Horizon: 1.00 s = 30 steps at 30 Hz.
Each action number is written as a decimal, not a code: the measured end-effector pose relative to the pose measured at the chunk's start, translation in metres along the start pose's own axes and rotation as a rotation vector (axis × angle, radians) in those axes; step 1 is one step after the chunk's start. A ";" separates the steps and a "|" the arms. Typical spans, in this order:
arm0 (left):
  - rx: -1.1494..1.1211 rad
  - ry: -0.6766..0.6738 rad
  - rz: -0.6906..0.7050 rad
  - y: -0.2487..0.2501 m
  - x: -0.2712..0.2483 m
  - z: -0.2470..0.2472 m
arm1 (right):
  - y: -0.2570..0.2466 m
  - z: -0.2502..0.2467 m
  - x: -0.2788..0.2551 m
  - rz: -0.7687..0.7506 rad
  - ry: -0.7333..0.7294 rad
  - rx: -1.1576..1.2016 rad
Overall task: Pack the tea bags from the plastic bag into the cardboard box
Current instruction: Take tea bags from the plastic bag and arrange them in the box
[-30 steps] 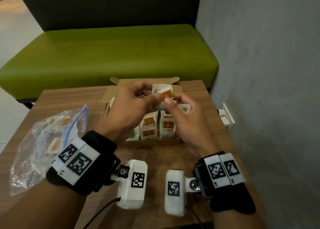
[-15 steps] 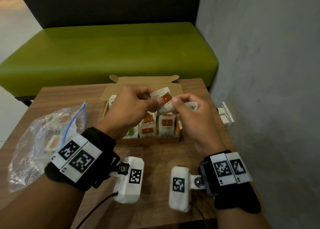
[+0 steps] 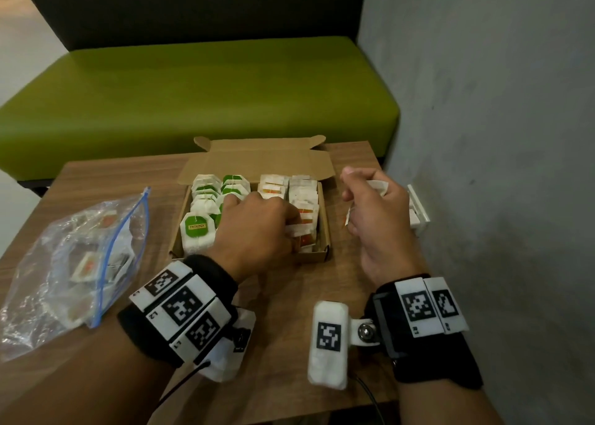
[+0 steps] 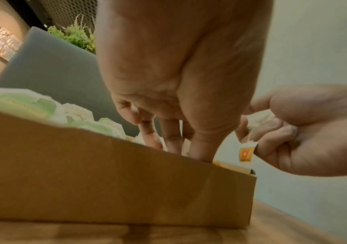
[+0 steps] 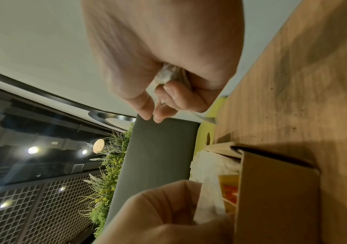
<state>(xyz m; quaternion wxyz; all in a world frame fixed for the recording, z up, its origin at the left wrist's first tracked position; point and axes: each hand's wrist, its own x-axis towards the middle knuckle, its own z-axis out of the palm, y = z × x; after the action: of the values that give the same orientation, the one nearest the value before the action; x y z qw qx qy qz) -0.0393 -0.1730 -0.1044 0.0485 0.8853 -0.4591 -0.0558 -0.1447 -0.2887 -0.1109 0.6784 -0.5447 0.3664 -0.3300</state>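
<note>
The open cardboard box (image 3: 314,258) (image 4: 105,181) (image 5: 277,198) stands mid-table, with rows of green-tagged tea bags (image 3: 197,228) on its left and orange-tagged ones (image 3: 273,186) on its right. My left hand (image 3: 277,225) (image 4: 168,137) (image 5: 158,214) reaches down into the orange rows and pinches a white tea bag (image 3: 291,230) there. My right hand (image 3: 360,193) (image 5: 158,99) hovers just right of the box, curled round another tea bag (image 3: 379,186) (image 5: 166,76). That bag's orange tag (image 3: 348,219) (image 4: 246,153) dangles below. The clear plastic bag (image 3: 64,263) lies at the left with several tea bags inside.
The wooden table (image 3: 289,344) ends close to a grey wall (image 3: 483,135) on the right. A white fitting (image 3: 418,209) sits at the wall beside my right hand. A green bench (image 3: 193,96) runs behind the table. The box lid (image 3: 257,160) stands open at the back.
The hands have parted from above the box. The left went down into the orange rows with its tea bag; the right moved out to the right with the other bag.
</note>
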 end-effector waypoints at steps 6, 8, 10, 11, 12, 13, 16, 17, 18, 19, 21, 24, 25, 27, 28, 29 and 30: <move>-0.079 0.029 -0.033 0.000 0.007 0.001 | 0.001 0.005 -0.006 0.040 -0.060 0.004; -0.094 0.024 -0.032 0.002 0.008 0.003 | 0.001 0.007 -0.007 0.055 -0.079 0.017; -0.095 0.035 -0.018 0.003 0.010 0.004 | 0.000 0.009 -0.006 0.089 -0.115 0.075; -0.095 0.043 -0.012 0.003 0.011 0.004 | 0.000 0.010 -0.006 0.111 -0.138 0.113; -0.093 0.048 -0.008 0.003 0.012 0.005 | -0.001 0.010 -0.006 0.132 -0.160 0.149; -0.092 0.053 -0.006 0.003 0.012 0.005 | -0.001 0.009 -0.006 0.152 -0.180 0.182; -0.125 0.102 -0.006 -0.001 0.011 0.007 | -0.003 0.009 -0.008 0.212 -0.242 0.280; -0.162 0.141 -0.013 -0.003 0.010 0.007 | -0.004 0.009 -0.008 0.229 -0.267 0.313; -0.224 0.199 -0.022 -0.005 0.009 0.005 | -0.005 0.009 -0.009 0.242 -0.287 0.341; -0.307 0.269 -0.025 -0.007 0.008 0.003 | -0.006 0.009 -0.010 0.251 -0.304 0.362; -0.481 0.364 0.015 -0.010 0.007 -0.005 | -0.008 0.008 -0.010 0.264 -0.335 0.386; -0.673 0.264 0.081 -0.009 0.008 -0.020 | -0.006 0.010 -0.011 0.264 -0.383 0.325; -0.691 0.212 0.103 -0.009 0.009 -0.023 | -0.005 0.012 -0.011 0.259 -0.403 0.284; -0.659 0.138 0.188 -0.007 0.010 -0.028 | -0.002 0.015 -0.012 0.249 -0.455 0.211; -0.629 0.113 0.234 -0.006 0.010 -0.029 | 0.000 0.017 -0.013 0.245 -0.480 0.187; -0.603 0.099 0.265 -0.004 0.010 -0.030 | 0.001 0.018 -0.013 0.246 -0.498 0.178; -0.588 0.100 0.270 -0.004 0.010 -0.030 | 0.001 0.018 -0.013 0.248 -0.509 0.179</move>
<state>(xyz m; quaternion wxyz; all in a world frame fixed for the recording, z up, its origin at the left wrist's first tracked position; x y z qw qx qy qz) -0.0266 -0.1777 -0.0759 0.3314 0.7661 -0.5338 -0.1356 -0.1356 -0.2682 -0.1075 0.8290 -0.4989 0.2178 -0.1284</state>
